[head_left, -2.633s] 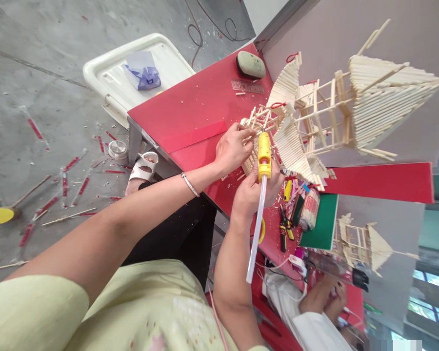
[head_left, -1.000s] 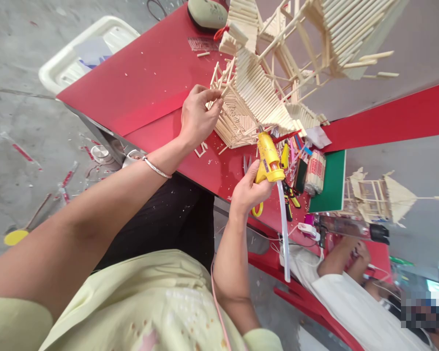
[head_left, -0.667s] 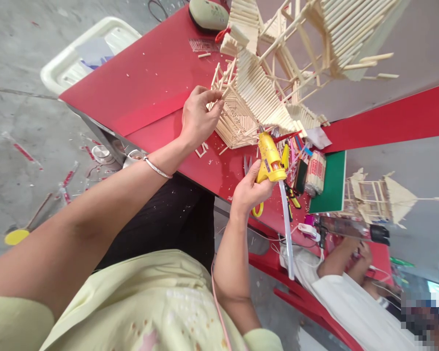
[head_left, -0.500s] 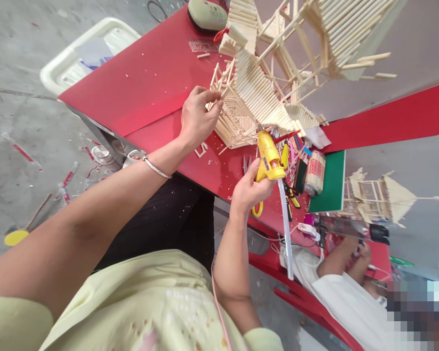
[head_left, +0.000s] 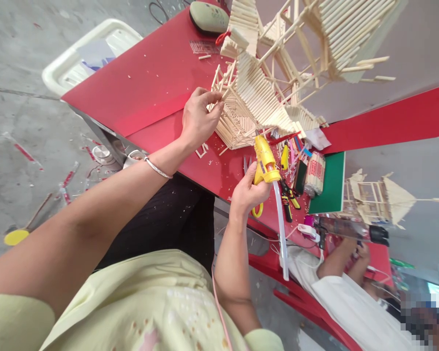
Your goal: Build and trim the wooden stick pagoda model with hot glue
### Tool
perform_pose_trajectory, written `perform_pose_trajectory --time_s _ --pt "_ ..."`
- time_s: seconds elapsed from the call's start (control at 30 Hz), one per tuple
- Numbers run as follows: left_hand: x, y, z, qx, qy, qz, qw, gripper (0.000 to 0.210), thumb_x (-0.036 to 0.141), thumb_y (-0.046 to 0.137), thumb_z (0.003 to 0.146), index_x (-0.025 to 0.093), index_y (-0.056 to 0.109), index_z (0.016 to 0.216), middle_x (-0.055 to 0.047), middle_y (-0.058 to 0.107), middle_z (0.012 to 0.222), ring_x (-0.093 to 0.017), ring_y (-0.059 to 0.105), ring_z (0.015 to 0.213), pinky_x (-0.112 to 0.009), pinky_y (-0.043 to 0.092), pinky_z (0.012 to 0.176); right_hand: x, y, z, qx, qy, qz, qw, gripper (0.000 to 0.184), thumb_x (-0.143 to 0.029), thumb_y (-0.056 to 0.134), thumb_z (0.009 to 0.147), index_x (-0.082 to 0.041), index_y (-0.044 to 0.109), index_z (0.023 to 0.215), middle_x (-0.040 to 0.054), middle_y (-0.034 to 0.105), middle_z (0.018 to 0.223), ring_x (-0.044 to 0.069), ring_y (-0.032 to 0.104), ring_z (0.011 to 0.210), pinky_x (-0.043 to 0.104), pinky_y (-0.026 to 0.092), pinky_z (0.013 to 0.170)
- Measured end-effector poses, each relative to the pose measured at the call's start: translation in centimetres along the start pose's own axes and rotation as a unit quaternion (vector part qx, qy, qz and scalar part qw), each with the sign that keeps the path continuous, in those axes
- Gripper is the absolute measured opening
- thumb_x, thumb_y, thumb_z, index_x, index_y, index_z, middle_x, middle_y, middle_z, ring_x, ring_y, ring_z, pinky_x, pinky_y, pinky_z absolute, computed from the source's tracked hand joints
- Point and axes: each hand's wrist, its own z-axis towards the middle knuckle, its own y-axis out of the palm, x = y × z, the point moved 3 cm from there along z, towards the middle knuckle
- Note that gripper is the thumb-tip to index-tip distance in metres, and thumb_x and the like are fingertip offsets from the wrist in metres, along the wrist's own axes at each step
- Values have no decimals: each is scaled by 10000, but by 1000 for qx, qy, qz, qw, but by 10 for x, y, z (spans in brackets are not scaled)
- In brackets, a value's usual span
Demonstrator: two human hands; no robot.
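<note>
A model tower (head_left: 261, 95) built from thin wooden sticks stands on the red table, with layered, sloping stick roofs. At its lower left side my left hand (head_left: 200, 117) pinches a thin wooden stick (head_left: 227, 90) between thumb and fingers; whether that stick is fixed to the model I cannot tell. My right hand (head_left: 247, 195) is wrapped round a yellow hot glue gun (head_left: 265, 158). The gun's nozzle points up at the model's lower edge, close to the sticks. From its rear hangs a long, clear glue stick (head_left: 281, 229).
On the red table (head_left: 149, 83) lie a glasses case (head_left: 209, 17), scissors (head_left: 256, 209), pliers (head_left: 287, 202), a bundle of sticks (head_left: 315, 173) and a green board (head_left: 332, 183). Another stick model (head_left: 373, 195) and a bottle (head_left: 347, 228) are to the right, beside a seated person (head_left: 354, 297).
The glue gun has moved slightly left and down, its nozzle shifting along the model's lower edge. My left hand keeps its pinch in nearly the same place.
</note>
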Motion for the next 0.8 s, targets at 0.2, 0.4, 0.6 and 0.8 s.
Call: perform_pose_trajectory --time_s 0.2,0.4,0.6,0.8 --pt "7 -2 -3 0 -21 20 1000 178 359 725 955 249 790 1078 -79 694 1133 -233 679 1067 -381 568 1024 3 -3 2 11 19 -10 1000 742 -776 405 996 -115 736 1052 240 765 991 396 765 1040 484 616 847" --pt "11 -3 -6 -1 -39 19 999 145 309 723 959 276 793 1081 -57 694 1130 -235 671 1081 -411 564 1035 0 -8 -3 14 3 35 999 671 -742 486 985 -124 727 1089 219 778 1041 355 769 1014 451 616 856" --pt "12 -8 -6 10 -41 18 999 171 371 723 969 272 789 1092 -59 704 1149 -212 678 1046 -375 559 1030 -19 -6 -6 -12 2 68 998 636 -724 540 967 -122 742 989 186 781 938 320 773 894 404 604 792" --pt "-2 -14 0 43 -8 -2 999 318 542 662 979 247 777 1006 -74 724 1046 -234 691 1071 -377 562 962 5 -32 -6 -44 79 86 992 588 -696 624 918 -140 707 1091 152 796 1024 276 773 934 370 612 809"
